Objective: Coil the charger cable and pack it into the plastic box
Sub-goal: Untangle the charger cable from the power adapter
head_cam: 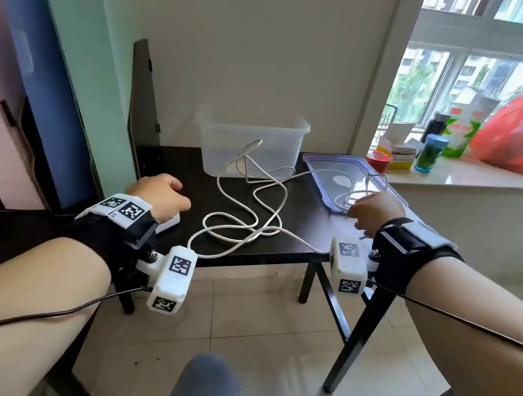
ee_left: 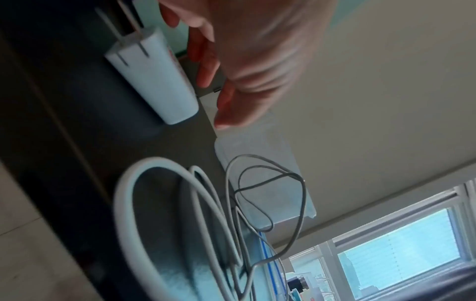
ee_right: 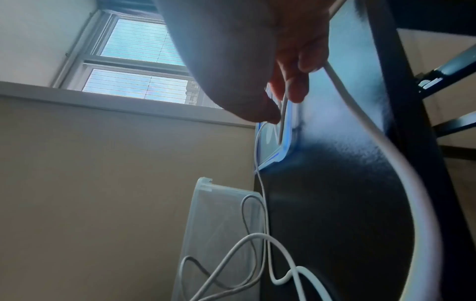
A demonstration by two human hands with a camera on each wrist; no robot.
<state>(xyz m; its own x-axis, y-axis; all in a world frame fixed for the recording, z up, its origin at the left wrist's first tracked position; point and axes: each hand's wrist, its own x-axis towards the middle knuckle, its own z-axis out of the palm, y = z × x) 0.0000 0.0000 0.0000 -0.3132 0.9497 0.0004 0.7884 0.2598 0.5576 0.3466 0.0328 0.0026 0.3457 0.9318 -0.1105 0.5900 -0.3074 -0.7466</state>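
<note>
Charger cable [head_cam: 254, 210] sprawls in loose white loops on the black table [head_cam: 297, 243], uncoiled, between both hands. Far left, left hand [head_cam: 157, 195] hovers palm-down over the white charger brick [ee_left: 152, 75]; wrist view shows fingers [ee_left: 206, 67] relaxed and slightly curved, just above the brick, no grip visible, prongs pointing away from the palm. Brick lies flat near the table's front edge, under and just right of that hand. Right of it, cable loops run across the table middle, one strand dipping off the front edge, other loops leaning against the plastic box [head_cam: 253, 142]. Box sits open and upright beyond the hands, against the wall, nothing clearly inside. Further right, clear lid [head_cam: 331, 169] with blue rim lies flat beside the box, cable end looped on it. Right hand [head_cam: 373, 211] at the lid's near corner, thumb and fingers [ee_right: 296, 89] pinching the cable, one strand trailing back past the wrist. Windowsill clutter beyond the right hand.
</note>
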